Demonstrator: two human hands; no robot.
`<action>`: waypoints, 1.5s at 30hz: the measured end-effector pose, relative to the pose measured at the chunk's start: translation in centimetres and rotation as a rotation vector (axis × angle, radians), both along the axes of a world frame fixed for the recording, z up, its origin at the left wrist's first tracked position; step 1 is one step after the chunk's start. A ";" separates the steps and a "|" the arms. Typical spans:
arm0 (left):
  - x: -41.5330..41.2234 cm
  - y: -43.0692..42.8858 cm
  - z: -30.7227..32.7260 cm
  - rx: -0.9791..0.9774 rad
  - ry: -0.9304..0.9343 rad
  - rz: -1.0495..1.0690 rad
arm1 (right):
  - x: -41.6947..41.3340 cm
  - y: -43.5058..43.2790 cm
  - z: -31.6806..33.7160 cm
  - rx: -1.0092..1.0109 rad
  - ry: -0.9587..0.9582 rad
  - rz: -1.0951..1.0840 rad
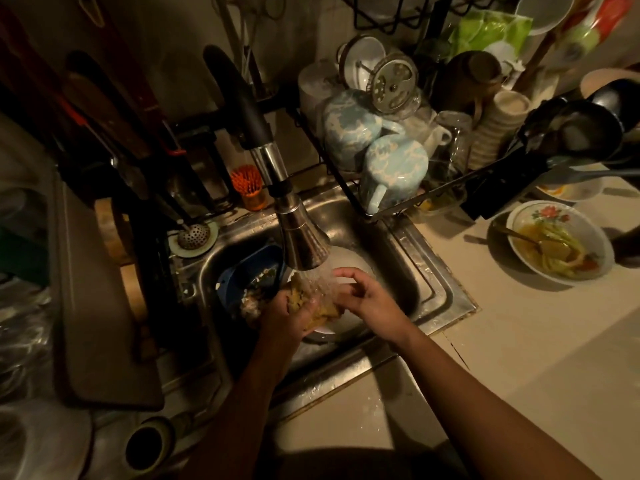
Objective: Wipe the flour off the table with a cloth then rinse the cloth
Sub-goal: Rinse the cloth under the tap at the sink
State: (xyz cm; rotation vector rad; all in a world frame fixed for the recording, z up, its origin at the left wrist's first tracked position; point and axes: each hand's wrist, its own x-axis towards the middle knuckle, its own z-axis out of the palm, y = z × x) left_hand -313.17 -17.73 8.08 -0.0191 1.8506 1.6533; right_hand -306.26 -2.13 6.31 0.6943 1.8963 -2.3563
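As water pours, left hand, right hand grip crumpled yellowish cloth

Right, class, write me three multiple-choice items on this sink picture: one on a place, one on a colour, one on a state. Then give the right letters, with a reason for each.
1. Where does the flowered bowl stand?
A. on the counter right of the sink
B. in the dish rack
C. on the chopping board

2. What colour is the tub lying in the sink?
A. red
B. green
C. blue

3. What is the tap doing?
A. it is off
B. it is running onto the cloth
C. it is filling a mug

Answers:
1 A, the bowl sits on the pale counter, clear of the sink's rim.
2 C, its wall shows dark blue beside the spout.
3 B, water streams from the head onto the cloth, which the left hand and right hand grip.
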 end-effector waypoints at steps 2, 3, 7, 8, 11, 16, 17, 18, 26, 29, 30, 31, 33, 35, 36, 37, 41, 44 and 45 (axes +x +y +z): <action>0.0 -0.1 0.2 0.001 0.037 -0.038 | 0.5 -0.1 0.0 -0.057 -0.095 0.001; 0.0 -0.1 0.5 0.027 0.038 -0.052 | 0.7 -0.4 -0.1 -0.102 -0.118 0.010; 0.2 0.1 1.3 0.068 0.071 -0.112 | 0.8 -1.9 -0.7 -0.411 -0.223 -0.025; 0.2 0.1 1.5 0.044 0.103 -0.129 | 0.6 -2.0 -1.0 -0.498 -0.225 -0.055; 0.0 0.0 1.7 -0.092 0.272 -0.214 | 0.1 -2.1 -0.7 -0.692 -0.161 -0.185; -0.7 -0.2 0.5 -0.273 0.471 -0.238 | 0.4 -2.0 -0.4 -0.498 0.012 -0.152; -1.0 -0.3 0.1 -0.312 0.491 -0.224 | 0.6 -2.0 -0.3 -0.412 0.055 -0.101; -1.1 -0.3 -0.1 -0.343 0.520 -0.220 | 0.7 -2.0 -0.3 -0.313 0.082 -0.047; 1.1 1.5 -0.2 -0.163 0.349 -0.265 | -1.3 -1.9 -2.9 0.412 -0.045 -0.337; 1.0 1.7 -0.8 -0.119 0.230 -0.181 | -1.2 -2.6 -2.9 0.583 0.007 -0.281; 0.7 1.7 -1.1 -0.094 0.193 -0.128 | -0.8 -2.8 -3.0 0.582 0.039 -0.221; 0.3 1.6 -1.1 -0.062 0.155 -0.069 | -0.5 -3.1 -3.1 0.560 0.070 -0.165; -0.4 1.6 -1.5 -0.002 0.085 0.020 | -0.3 -3.4 -3.0 0.498 0.115 -0.092; -0.4 1.9 -1.3 0.011 0.043 0.033 | -0.9 -3.2 -3.1 0.461 0.082 -0.097; -0.2 2.3 -1.0 0.007 0.020 0.030 | -1.3 -2.9 -3.3 0.488 0.045 -0.138; 0.0 2.6 -0.8 0.017 0.021 0.012 | -1.8 -2.6 -3.4 0.526 -0.001 -0.192; 0.2 3.3 -0.2 -0.017 0.080 -0.032 | -2.2 -3.4 -4.2 0.499 -0.017 -0.365; -1.5 3.9 -0.2 -0.181 0.043 -0.002 | -1.1 -4.7 -4.3 0.433 0.083 -0.308; -2.1 3.8 0.0 -0.157 0.023 0.022 | -0.9 -4.6 -4.1 0.413 0.102 -0.271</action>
